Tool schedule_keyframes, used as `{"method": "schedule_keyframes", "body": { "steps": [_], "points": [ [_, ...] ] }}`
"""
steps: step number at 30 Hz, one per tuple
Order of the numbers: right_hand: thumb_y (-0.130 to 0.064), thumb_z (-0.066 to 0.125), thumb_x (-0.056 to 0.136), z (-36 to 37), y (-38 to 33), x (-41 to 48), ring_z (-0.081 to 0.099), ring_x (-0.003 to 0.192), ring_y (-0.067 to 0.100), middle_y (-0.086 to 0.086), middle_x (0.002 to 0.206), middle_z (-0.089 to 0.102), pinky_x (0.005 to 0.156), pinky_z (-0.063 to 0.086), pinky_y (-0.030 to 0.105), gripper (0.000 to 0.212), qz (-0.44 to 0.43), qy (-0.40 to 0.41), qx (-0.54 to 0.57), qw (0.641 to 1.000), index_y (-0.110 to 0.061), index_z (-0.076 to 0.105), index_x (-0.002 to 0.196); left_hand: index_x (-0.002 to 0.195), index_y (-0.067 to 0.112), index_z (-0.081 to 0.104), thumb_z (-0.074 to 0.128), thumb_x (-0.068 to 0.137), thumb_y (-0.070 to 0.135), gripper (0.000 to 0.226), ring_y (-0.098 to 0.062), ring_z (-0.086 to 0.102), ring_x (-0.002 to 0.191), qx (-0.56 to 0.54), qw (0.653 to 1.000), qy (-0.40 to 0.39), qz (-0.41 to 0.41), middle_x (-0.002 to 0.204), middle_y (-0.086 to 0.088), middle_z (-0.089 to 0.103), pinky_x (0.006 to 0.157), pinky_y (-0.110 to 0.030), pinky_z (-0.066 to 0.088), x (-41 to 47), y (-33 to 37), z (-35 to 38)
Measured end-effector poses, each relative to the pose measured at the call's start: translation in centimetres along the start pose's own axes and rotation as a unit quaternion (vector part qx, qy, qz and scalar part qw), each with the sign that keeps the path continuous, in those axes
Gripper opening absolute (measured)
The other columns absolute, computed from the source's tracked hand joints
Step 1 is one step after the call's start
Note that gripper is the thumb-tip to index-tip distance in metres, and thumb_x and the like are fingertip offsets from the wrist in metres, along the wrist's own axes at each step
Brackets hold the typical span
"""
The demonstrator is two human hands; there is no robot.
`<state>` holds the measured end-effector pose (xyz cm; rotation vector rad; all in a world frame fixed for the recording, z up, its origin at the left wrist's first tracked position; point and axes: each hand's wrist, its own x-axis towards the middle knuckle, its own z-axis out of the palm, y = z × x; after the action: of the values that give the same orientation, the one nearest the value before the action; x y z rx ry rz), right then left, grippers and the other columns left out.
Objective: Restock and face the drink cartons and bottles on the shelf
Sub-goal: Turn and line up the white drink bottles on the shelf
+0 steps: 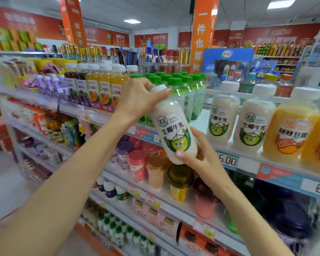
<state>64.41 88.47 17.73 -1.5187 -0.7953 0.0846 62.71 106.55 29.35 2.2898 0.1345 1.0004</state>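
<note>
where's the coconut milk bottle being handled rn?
Centre of head view, tilted, off the shelf: coconut milk bottle held by left hand at cap, right hand at base.

A grocery shop aisle: tiered shelves (183,206) packed with bottled drinks (103,87), price tags (227,160) along shelf edges, orange promotional banners (201,34) hanging overhead.

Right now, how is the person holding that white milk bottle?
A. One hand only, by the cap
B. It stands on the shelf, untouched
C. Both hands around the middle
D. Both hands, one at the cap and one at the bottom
D: the left hand grips the milk bottle at its white cap, while the right hand holds its bottom end, so the bottle hangs tilted in front of the shelf.
</note>
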Motion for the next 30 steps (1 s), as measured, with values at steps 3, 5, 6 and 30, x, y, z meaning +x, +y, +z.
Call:
{"method": "schedule_keyframes", "body": {
  "steps": [3,5,6,30],
  "points": [
    [-0.041,0.078,0.059,1.9,1.9,-1.7,0.065,0.103,0.013,-0.004,0.117,0.065,0.081,0.054,0.028,0.066,0.029,0.031,0.078,0.996,-0.033,0.055,0.121,0.081,0.009,0.066,0.071,0.076,0.046,0.037,-0.013,0.059,0.066,-0.013,0.999,0.004,-0.043,0.076,-0.001,0.064,0.062,-0.026,0.048,-1.6,-2.1,0.2],
    [-0.04,0.079,0.054,3.0,2.5,-2.4,0.067,0.096,0.015,0.001,0.11,0.067,0.073,0.056,0.026,0.066,0.048,0.062,0.102,0.992,-0.029,0.059,0.116,0.08,0.013,0.065,0.071,0.077,0.046,0.033,-0.009,0.057,0.064,-0.026,0.997,-0.005,-0.069,0.073,0.003,0.063,0.06,-0.024,0.046,-2.5,-3.3,0.3],
    [-0.041,0.08,0.051,3.5,2.8,-2.8,0.068,0.092,0.014,0.001,0.107,0.068,0.069,0.055,0.024,0.067,0.057,0.078,0.105,0.99,-0.029,0.06,0.114,0.081,0.015,0.064,0.07,0.078,0.046,0.032,-0.008,0.056,0.065,-0.037,0.996,-0.016,-0.078,0.074,0.005,0.062,0.059,-0.024,0.044,-2.9,-3.8,0.4],
    [-0.041,0.079,0.049,6.8,4.2,-5.2,0.067,0.091,0.009,-0.007,0.099,0.07,0.069,0.053,0.018,0.065,0.07,0.141,0.177,0.971,-0.023,0.061,0.109,0.101,0.013,0.064,0.066,0.051,0.067,0.074,-0.011,0.07,0.083,-0.296,0.926,-0.04,-0.232,0.09,0.0,0.073,0.074,-0.031,0.058,-12.1,-6.2,5.2]
  ]
}}
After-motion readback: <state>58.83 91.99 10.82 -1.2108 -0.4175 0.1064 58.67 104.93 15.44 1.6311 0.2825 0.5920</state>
